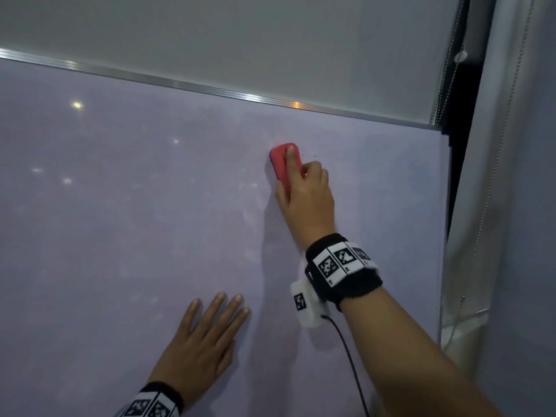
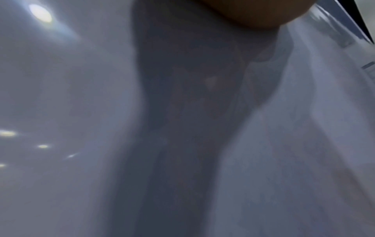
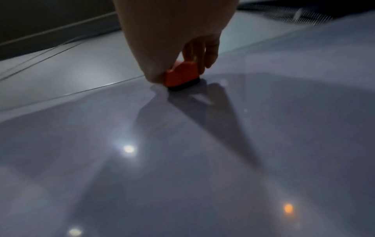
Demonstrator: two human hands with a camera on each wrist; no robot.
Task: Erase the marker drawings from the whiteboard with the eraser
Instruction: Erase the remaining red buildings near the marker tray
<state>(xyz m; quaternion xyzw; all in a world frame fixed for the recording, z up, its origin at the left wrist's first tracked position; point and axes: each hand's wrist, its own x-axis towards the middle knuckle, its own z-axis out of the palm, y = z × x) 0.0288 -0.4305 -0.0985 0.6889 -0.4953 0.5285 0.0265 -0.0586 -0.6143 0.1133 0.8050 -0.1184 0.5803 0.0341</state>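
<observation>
Red eraser (image 1: 284, 164) in right hand (image 1: 307, 203) grip

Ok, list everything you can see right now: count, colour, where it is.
whiteboard: one, pale lilac-grey, fills most of the head view, no clear drawings visible, faint smudges only
whiteboard frame: one, silver metal strip, along the board's top edge
eraser: one, red top with dark pad, flat on the board's upper right area
roller blind: one, grey-white, above the board
bead chain: one, metal, hanging at the blind's right edge
wristbands: two, black with black-and-white markers, one on each wrist
cable: one, black, from the right wrist camera
left hand: flat on the board, fingers straight
right hand: grips the eraser
</observation>
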